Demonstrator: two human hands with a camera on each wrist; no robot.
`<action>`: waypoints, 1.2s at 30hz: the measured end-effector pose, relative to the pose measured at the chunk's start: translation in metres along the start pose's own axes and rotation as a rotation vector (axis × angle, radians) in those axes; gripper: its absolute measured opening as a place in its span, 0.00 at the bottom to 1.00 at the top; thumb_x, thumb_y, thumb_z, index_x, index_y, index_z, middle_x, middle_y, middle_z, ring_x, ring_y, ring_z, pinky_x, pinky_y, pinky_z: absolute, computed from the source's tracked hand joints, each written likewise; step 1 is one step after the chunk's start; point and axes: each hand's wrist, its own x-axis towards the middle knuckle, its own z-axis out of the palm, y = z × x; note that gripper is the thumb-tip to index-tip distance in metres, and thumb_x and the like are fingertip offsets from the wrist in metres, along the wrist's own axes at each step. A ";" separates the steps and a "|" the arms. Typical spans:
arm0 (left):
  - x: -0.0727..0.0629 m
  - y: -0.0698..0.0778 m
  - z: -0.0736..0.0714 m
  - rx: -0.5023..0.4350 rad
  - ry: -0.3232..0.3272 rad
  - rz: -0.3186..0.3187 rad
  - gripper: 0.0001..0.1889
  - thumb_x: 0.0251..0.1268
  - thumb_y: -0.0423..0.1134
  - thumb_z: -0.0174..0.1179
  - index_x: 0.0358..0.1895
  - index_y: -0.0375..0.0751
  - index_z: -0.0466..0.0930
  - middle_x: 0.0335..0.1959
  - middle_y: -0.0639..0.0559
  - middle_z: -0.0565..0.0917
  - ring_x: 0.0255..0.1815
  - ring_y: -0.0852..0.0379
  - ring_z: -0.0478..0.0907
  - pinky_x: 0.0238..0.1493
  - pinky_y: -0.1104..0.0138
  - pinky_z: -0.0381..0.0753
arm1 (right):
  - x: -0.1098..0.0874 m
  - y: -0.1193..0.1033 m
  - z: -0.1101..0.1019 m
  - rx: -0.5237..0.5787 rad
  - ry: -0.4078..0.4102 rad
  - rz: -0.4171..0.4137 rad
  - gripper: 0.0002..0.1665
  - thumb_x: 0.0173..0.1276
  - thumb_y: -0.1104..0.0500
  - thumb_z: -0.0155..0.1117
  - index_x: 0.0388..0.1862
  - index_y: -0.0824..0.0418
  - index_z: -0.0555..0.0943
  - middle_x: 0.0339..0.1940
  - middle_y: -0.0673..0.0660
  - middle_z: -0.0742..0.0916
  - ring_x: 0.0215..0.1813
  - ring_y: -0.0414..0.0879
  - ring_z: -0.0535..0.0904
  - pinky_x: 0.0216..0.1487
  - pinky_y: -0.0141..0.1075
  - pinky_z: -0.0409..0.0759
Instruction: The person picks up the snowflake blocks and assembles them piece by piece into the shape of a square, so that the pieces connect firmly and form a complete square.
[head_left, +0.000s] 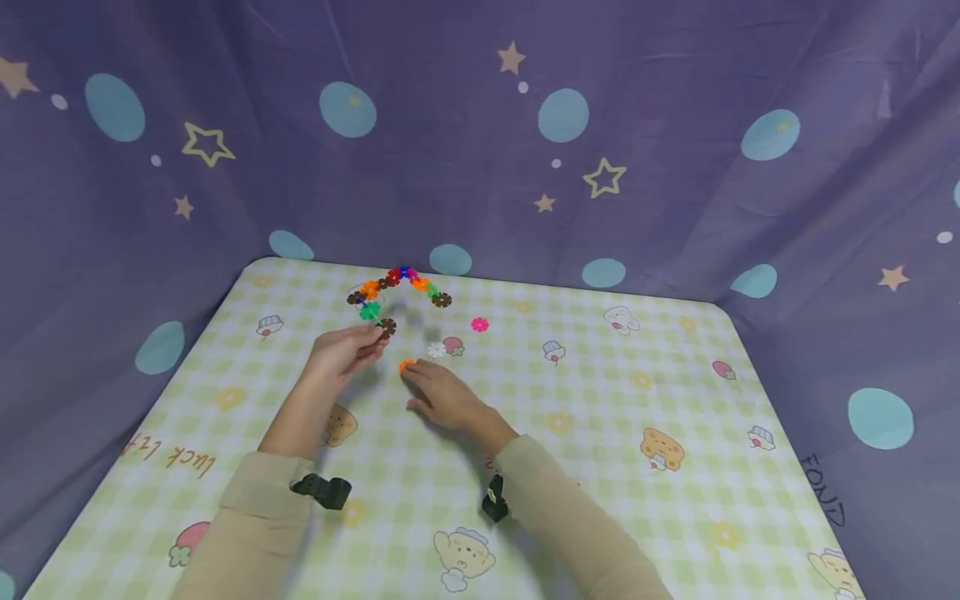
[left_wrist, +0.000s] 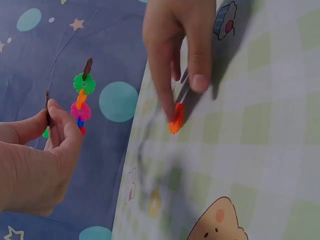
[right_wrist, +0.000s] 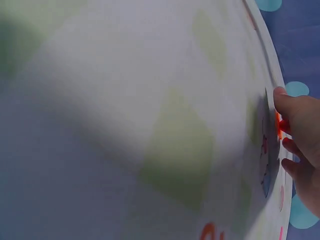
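My left hand (head_left: 341, 354) pinches a brown snowflake disc (head_left: 387, 327) between thumb and fingers. This disc is one end of a curved chain of linked snowflake discs (head_left: 371, 290) in brown, green, orange, red, blue and pink, held up off the table. Beside it, my right hand (head_left: 446, 396) reaches down to the table, a fingertip touching a loose orange snowflake disc (left_wrist: 177, 120). In the left wrist view its thumb stands apart from that disc. The right wrist view shows only part of the hand (right_wrist: 305, 135) at the right edge.
A loose pink disc (head_left: 480, 324) and a white disc (head_left: 437, 350) lie on the table beyond my right hand. The checked tablecloth (head_left: 600, 492) carries printed cartoons. A purple curtain (head_left: 465, 167) hangs behind the table and along its sides.
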 end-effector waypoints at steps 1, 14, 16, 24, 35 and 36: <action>0.000 0.000 0.000 0.005 0.004 -0.001 0.29 0.67 0.32 0.57 0.70 0.31 0.61 0.23 0.61 0.85 0.29 0.69 0.83 0.39 0.79 0.85 | -0.001 0.000 0.000 -0.011 -0.012 -0.002 0.33 0.73 0.49 0.55 0.72 0.60 0.64 0.74 0.57 0.69 0.77 0.50 0.61 0.80 0.38 0.57; 0.002 -0.010 -0.008 0.028 -0.023 -0.017 0.27 0.67 0.30 0.56 0.68 0.27 0.62 0.22 0.60 0.85 0.27 0.68 0.83 0.35 0.78 0.85 | -0.041 0.011 -0.009 0.001 0.033 0.070 0.26 0.69 0.53 0.61 0.63 0.61 0.74 0.65 0.55 0.77 0.69 0.47 0.71 0.74 0.35 0.68; 0.002 -0.014 -0.008 0.032 -0.030 -0.014 0.26 0.67 0.30 0.56 0.67 0.27 0.63 0.22 0.59 0.85 0.27 0.68 0.83 0.34 0.79 0.85 | -0.047 0.017 -0.011 0.023 0.053 0.098 0.24 0.69 0.55 0.62 0.61 0.62 0.75 0.64 0.55 0.79 0.68 0.47 0.72 0.73 0.36 0.69; 0.008 -0.037 0.007 0.056 -0.045 -0.011 0.28 0.66 0.29 0.58 0.66 0.23 0.62 0.24 0.61 0.84 0.28 0.68 0.83 0.39 0.78 0.85 | -0.072 0.041 -0.020 0.027 0.210 0.153 0.14 0.61 0.61 0.69 0.46 0.62 0.82 0.44 0.55 0.86 0.51 0.48 0.81 0.58 0.37 0.81; 0.014 -0.068 0.030 0.160 -0.091 0.005 0.25 0.65 0.29 0.59 0.63 0.21 0.67 0.27 0.59 0.84 0.29 0.68 0.83 0.44 0.73 0.86 | -0.098 0.067 -0.022 0.004 0.325 0.192 0.08 0.57 0.66 0.71 0.37 0.62 0.87 0.34 0.54 0.85 0.41 0.48 0.81 0.46 0.36 0.85; 0.014 -0.069 0.032 0.166 -0.088 0.008 0.25 0.65 0.29 0.59 0.63 0.22 0.68 0.28 0.59 0.84 0.29 0.67 0.83 0.45 0.73 0.86 | -0.101 0.069 -0.022 0.004 0.335 0.188 0.07 0.56 0.66 0.72 0.36 0.62 0.87 0.35 0.54 0.85 0.41 0.48 0.81 0.46 0.37 0.85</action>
